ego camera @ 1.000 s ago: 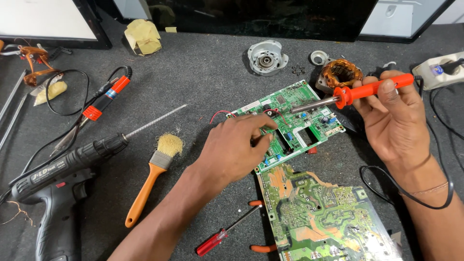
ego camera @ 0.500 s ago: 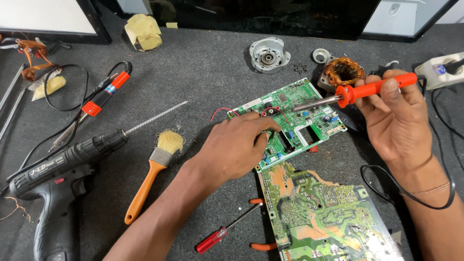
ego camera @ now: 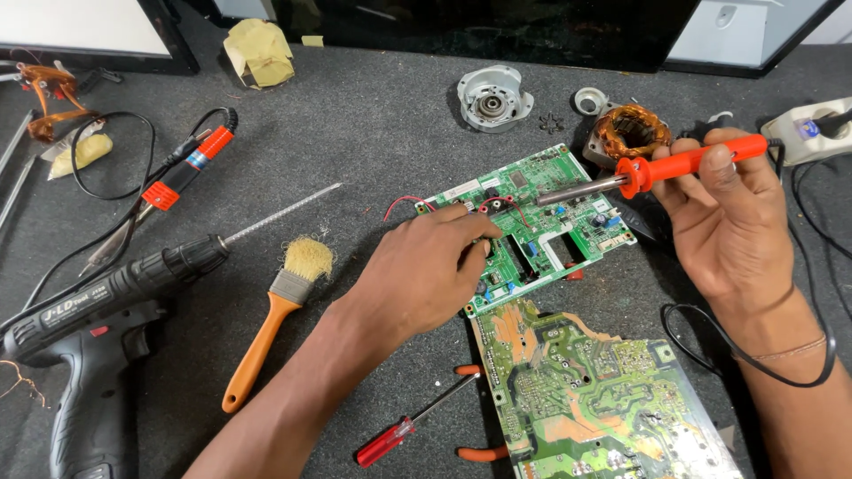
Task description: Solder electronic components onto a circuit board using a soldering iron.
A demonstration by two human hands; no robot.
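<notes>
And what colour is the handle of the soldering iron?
Orange-red; the soldering iron in the right hand shows best in the head view.

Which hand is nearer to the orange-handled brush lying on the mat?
Left. The left hand rests on the green circuit board, just right of the brush. The right hand is far right, holding the soldering iron.
</notes>
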